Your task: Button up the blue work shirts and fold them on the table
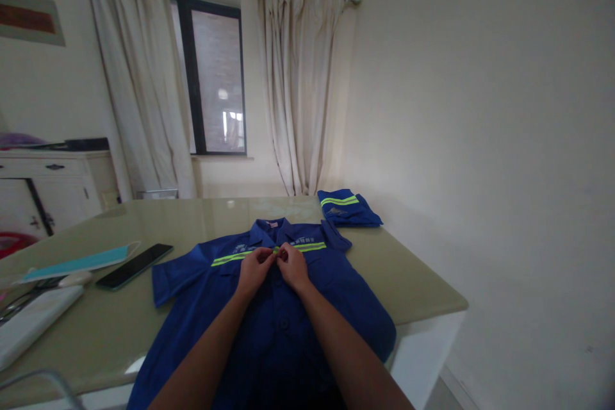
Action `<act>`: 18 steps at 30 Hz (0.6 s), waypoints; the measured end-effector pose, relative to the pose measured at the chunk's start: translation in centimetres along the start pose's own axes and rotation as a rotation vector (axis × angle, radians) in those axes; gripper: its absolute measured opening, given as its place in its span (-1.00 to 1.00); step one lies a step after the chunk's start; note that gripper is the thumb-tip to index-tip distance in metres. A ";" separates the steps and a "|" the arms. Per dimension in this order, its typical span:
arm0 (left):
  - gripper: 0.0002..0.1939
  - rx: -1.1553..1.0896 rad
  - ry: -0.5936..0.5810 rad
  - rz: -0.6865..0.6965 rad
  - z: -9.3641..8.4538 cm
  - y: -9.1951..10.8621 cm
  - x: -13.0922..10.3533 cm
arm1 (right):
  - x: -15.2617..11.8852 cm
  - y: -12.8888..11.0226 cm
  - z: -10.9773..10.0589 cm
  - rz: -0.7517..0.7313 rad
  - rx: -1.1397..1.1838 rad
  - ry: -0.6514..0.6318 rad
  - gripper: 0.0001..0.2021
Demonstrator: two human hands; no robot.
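Note:
A blue short-sleeved work shirt (pixel 211 291) with yellow-green reflective stripes lies spread face up, its collar toward the far side. My left hand (pixel 254 269) pinches the front placket at the chest, level with the stripe. Close against it, my right hand (pixel 292 266) pinches the same spot from the other side. The fingertips of both hands nearly meet and cover whatever button is there. Lower on the placket a dark button (pixel 284 324) shows. White lettering runs above the stripe on both sides of the chest.
The shirt lies on a glossy greenish table (pixel 423 282). A folded blue garment (pixel 348 208) sits at its far right corner. On the left are a dark phone (pixel 134 266), a light-blue face mask (pixel 77 262) and a white box-like object (pixel 38 320). A wall stands at right.

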State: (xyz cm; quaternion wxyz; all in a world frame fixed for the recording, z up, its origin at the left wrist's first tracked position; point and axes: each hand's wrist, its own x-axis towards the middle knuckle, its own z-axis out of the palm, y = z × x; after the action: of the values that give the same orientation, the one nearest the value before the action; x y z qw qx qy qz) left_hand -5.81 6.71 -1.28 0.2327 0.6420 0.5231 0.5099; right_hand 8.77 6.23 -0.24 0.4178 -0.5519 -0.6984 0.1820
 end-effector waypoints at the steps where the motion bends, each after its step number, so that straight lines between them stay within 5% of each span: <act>1: -0.76 -0.002 0.001 0.001 0.0 0.0 0.0 | 0.0 0.0 0.0 -0.013 0.000 0.006 -0.92; 18: -0.74 -0.060 -0.003 0.010 -0.1 -0.9 0.2 | -0.2 -0.3 -0.1 0.017 0.003 0.010 -0.92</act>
State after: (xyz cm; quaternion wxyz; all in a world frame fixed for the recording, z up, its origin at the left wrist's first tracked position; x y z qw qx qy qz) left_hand -6.33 7.15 -1.86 0.2501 0.6382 0.5041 0.5254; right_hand 8.64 5.92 -0.06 0.4205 -0.5581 -0.6913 0.1838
